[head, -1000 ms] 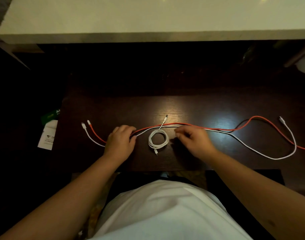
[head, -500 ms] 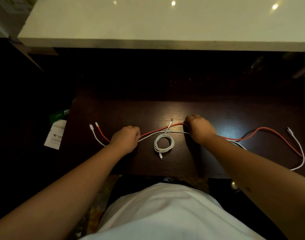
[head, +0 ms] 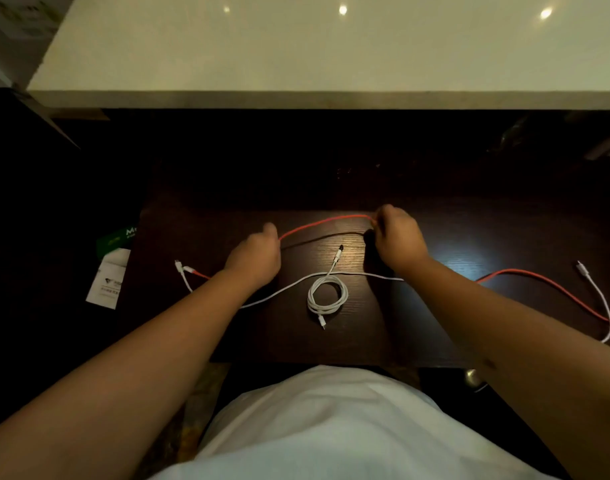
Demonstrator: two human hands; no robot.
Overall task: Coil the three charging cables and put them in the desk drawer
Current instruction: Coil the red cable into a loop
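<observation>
Red cable (head: 326, 221): a lifted span arcs between both hands, above the dark wooden desk (head: 452, 244) and beyond the coiled white cable (head: 328, 294), which serves as landmark here. Left hand (head: 253, 258), left of and beyond the coil, fingers curled around the red cable where the span begins. Right hand (head: 397, 242), right of and beyond the coil, fingers curled, pinching the span's other end at the fingertips. The cable's remainder lies on the desk: one plug end far left of the coil, the rest trailing far right to the frame's edge.

Coiled white cable: flat on the desk, near its front edge, one plug pointing away, one toward the person.

Long white cable (head: 362, 274): uncoiled, running left to right, crossing just beyond the coil.

Surroundings: pale countertop (head: 314, 53) overhanging well beyond the coil; green packet (head: 118, 235) and white paper slip (head: 108, 280) far left, off the desk. Room dim.
</observation>
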